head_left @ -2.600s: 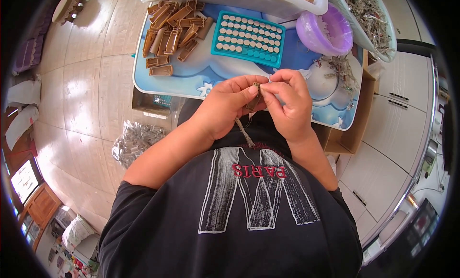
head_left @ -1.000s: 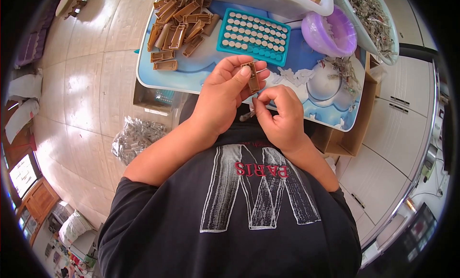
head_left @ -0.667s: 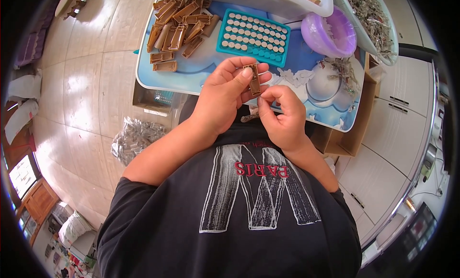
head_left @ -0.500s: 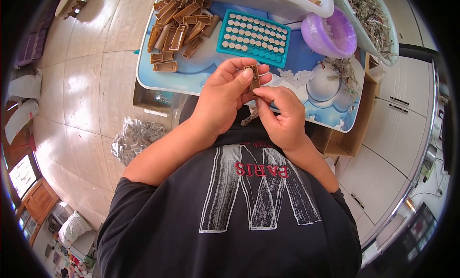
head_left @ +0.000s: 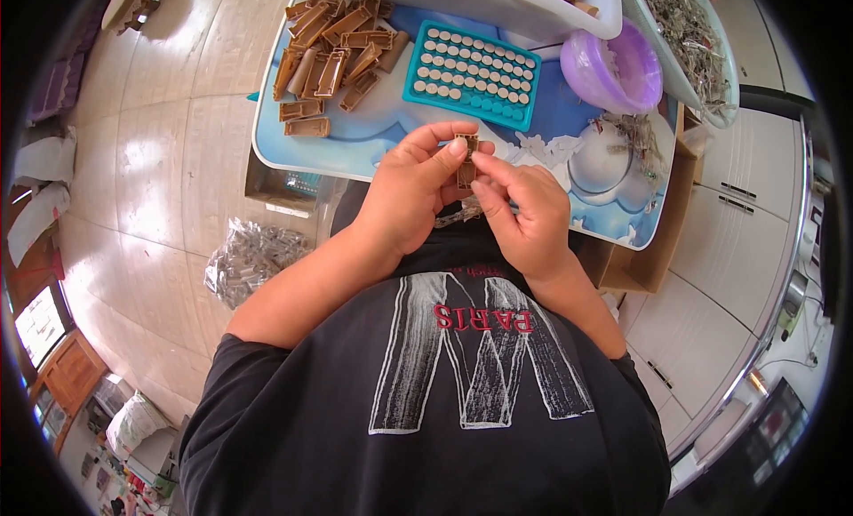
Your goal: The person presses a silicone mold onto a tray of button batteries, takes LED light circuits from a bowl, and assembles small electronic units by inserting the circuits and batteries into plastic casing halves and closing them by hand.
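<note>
My left hand [head_left: 406, 183] holds a small brown plastic casing [head_left: 466, 171] upright, its hollow side facing up toward me. The left thumb presses near the casing's top end and the fingers curl behind it. From the right, my right hand [head_left: 530, 207] grips the casing's edge, index fingertip at its middle and thumb lower down. Fine detail inside the casing is too small to make out. Just past my hands stands a teal tray [head_left: 408, 88] with rows of round white pieces [head_left: 458, 64]. A heap of similar brown casings [head_left: 333, 63] lies at the table's far left.
A purple bowl [head_left: 638, 89] lined with clear plastic stands at the right, near a basket [head_left: 730, 98] of tangled metallic parts. White scraps [head_left: 551, 149] lie on the blue table [head_left: 391, 129]. A white bin [head_left: 533, 14] borders the far side. Clear-wrapped items [head_left: 253, 260] lie on the floor.
Both hands have come slightly closer to me with the casing. My right index finger has moved up along the casing's edge, and the thumb sits further apart from it.
</note>
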{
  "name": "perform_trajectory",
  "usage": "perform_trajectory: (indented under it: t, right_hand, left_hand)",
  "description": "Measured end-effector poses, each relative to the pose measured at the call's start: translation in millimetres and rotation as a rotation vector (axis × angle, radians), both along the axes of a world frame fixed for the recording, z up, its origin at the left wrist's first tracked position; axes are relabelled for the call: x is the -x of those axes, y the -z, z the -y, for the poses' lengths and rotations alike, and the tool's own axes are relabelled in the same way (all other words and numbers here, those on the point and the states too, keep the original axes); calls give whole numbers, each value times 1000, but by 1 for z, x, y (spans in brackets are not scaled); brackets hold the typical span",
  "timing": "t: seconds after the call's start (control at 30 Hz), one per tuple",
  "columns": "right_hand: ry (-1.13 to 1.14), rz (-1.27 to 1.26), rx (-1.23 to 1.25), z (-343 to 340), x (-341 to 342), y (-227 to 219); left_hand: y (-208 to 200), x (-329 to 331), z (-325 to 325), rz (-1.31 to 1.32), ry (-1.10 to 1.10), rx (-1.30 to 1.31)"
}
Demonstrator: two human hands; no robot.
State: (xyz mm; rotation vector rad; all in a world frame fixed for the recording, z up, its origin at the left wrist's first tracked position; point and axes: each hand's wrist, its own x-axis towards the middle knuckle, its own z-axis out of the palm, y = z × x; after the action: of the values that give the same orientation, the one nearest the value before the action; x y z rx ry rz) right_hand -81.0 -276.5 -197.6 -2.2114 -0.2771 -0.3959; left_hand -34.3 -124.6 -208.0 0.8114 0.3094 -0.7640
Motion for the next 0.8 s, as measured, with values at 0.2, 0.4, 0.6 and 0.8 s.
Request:
perform_trajectory:
  t: [0.2,0.4,0.6,0.8]
  right_hand:
    - [-36,-23,68,0,-3,3]
    - [124,-124,10,15,-19,10]
    - [348,-19,126,43,-54,23]
    - [327,98,283,43,-54,31]
  left_hand:
    - [-3,-1,0,10,-19,-46]
    - [7,-6,-6,60,-6,-56]
    - [4,-13,-5,-9,-25,-58]
    - [3,-15,-2,-32,-40,-38]
